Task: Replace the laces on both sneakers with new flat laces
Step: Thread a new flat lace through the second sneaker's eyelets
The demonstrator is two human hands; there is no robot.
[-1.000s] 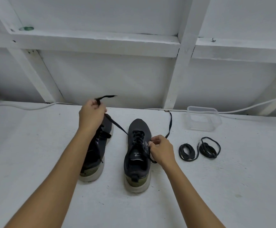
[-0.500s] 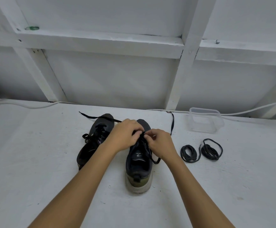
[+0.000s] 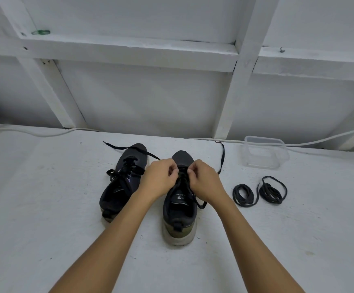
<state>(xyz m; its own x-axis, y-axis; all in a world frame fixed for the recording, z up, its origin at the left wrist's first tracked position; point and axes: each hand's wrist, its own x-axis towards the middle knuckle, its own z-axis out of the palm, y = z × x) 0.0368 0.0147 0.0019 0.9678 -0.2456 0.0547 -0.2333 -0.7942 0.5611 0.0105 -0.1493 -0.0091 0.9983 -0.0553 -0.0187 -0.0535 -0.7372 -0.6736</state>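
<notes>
Roughly midway, judging by layout. Both hands over right sneaker (image 3: pixel 179 199) on white table (image 3: pixel 45 208): left hand (image 3: pixel 159 178) and right hand (image 3: pixel 206 179) pinch flat lace (image 3: pixel 221 157) at upper eyelets, loose ends trailing past toe. Left sneaker (image 3: pixel 123 182) just beside, looks laced, bow untidy. Two coiled laces (image 3: pixel 258 192) lie right, probably removed ones. Clear tub (image 3: pixel 264 152) behind. Left to do: finish threading, tie.
</notes>
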